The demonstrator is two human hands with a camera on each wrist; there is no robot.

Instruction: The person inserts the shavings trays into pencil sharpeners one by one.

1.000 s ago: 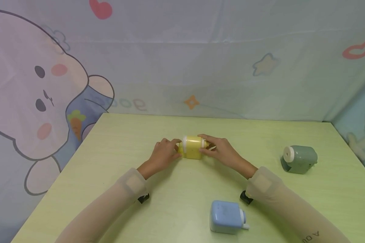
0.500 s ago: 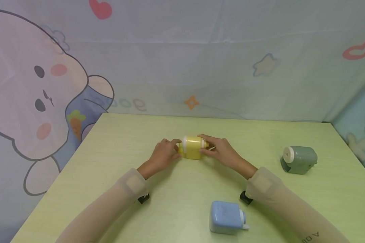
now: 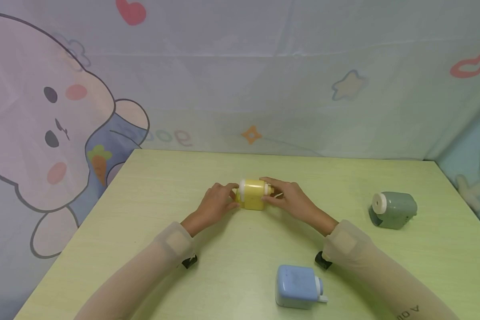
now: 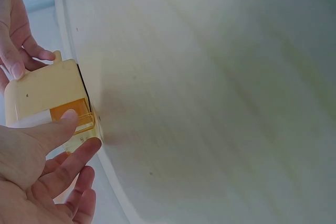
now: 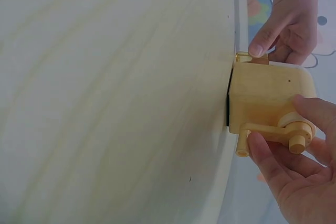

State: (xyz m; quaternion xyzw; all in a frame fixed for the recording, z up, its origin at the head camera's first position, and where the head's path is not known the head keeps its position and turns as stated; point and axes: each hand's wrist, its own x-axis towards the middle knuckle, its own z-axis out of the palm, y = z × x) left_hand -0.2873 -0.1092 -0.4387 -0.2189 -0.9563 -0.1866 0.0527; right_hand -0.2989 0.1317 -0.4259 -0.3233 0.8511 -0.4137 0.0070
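A yellow crank pencil sharpener (image 3: 254,195) stands on the table between the two hands. My left hand (image 3: 215,202) is at its left end, where thumb and index finger pinch the see-through amber shavings drawer (image 4: 73,109). On the opposite end, my right hand (image 3: 291,198) steadies the sharpener, its thumb against the body (image 5: 268,93) and its index finger by the crank handle (image 5: 242,142). The white ring (image 3: 242,192) shows on the drawer side. The right hand's other fingers are partly hidden behind the crank.
A blue crank sharpener (image 3: 297,286) stands near the front, between the forearms. A grey-green one (image 3: 394,210) is on the right side of the table (image 3: 168,178). Behind the table hangs a printed cloth (image 3: 232,80).
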